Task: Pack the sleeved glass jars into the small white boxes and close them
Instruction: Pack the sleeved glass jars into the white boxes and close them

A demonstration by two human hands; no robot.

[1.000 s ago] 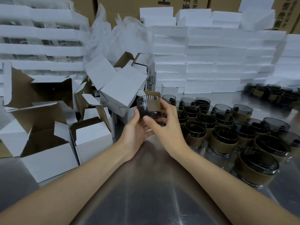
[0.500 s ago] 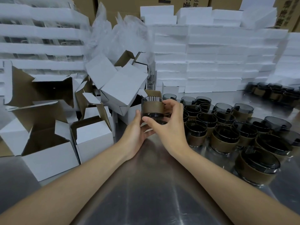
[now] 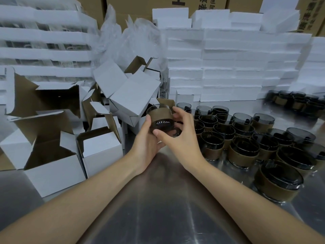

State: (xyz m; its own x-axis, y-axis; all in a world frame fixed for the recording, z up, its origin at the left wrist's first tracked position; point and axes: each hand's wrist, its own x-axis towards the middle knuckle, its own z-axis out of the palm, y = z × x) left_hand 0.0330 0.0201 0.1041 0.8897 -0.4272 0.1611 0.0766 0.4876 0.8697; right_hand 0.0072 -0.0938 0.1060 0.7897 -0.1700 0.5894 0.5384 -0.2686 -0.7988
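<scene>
Both hands are up over the steel bench (image 3: 158, 205), sharing one sleeved glass jar (image 3: 161, 116) between them; it hangs clear of the bench top, just in front of the heap of white boxes and level with the near edge of the jar crowd. The left hand (image 3: 146, 143) takes it from below and from the left, thumb laid up the jar's side, the other fingers tucked under and mostly hidden; its grip is narrow, closed on the jar. The right hand (image 3: 181, 138) comes over from the right, thumb against the dark glass base, fingers curled around the far side near the brown sleeve; that grip also holds the jar. The jar is tipped, base low and towards the person, rim up and away.

To the left stands an open white box (image 3: 52, 170), flaps raised, brown inside; a second open box (image 3: 102, 147) sits just beside it; more lie tumbled behind. To the right the other sleeved jars (image 3: 246, 148) stand packed close on the bench. Foam slabs (image 3: 228, 67) are stacked along the back, with crumpled plastic film (image 3: 126, 36) beside them.
</scene>
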